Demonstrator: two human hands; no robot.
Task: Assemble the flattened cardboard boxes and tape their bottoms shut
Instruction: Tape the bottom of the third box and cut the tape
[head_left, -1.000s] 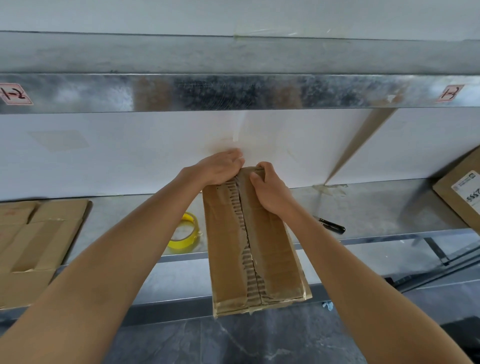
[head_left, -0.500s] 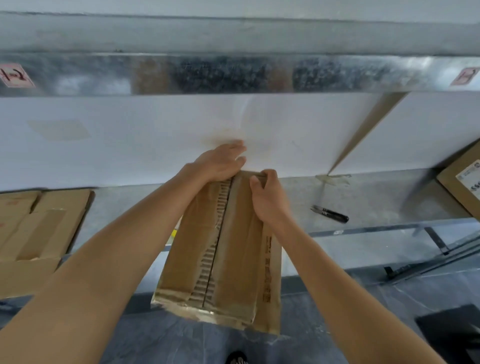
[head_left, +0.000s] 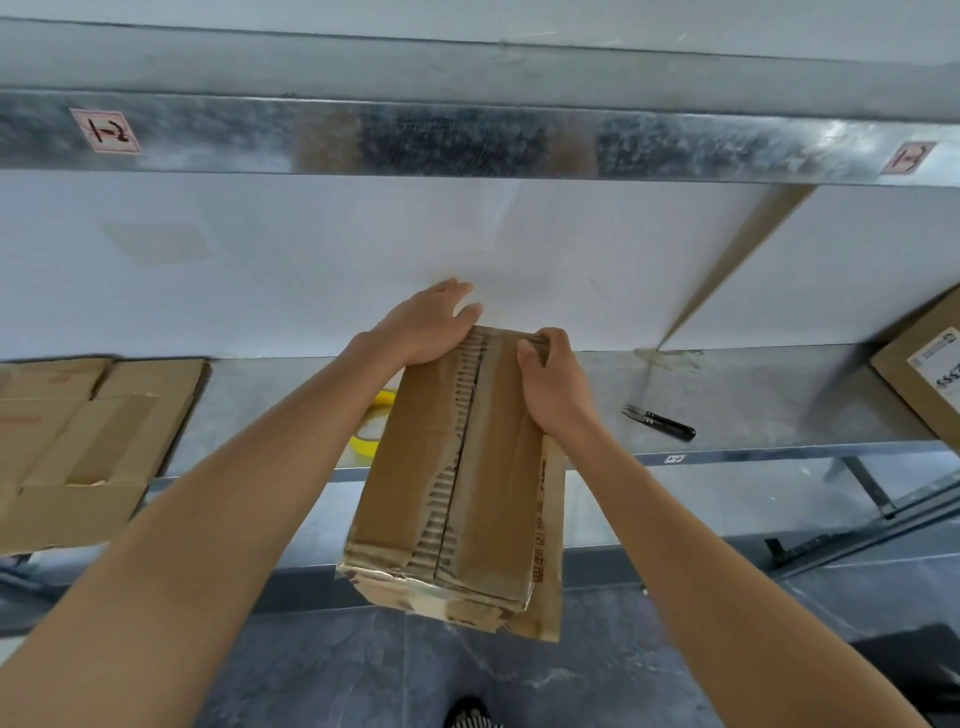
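Observation:
I hold a worn brown cardboard box (head_left: 415, 467) in front of me, over the front edge of the metal shelf (head_left: 753, 395). Its two flaps meet along a torn middle seam that shows bare corrugation, facing up at me. My left hand (head_left: 426, 325) rests flat on the far left end of the box, with its fingers reaching past the far edge. My right hand (head_left: 550, 379) grips the far right end, fingers curled over the edge and thumb on the flap. A yellow tape roll (head_left: 370, 434) lies on the shelf, mostly hidden behind the box.
Flattened cardboard boxes (head_left: 78, 441) are stacked on the shelf at the left. Black snips (head_left: 661, 422) lie on the shelf to the right. A labelled carton (head_left: 924, 364) stands at the far right. An upper shelf rail (head_left: 467, 135) runs overhead.
The box's near end swung left and its printed right side came into view. My left fingers straightened from curling over the far edge. Both hands stayed at the far end.

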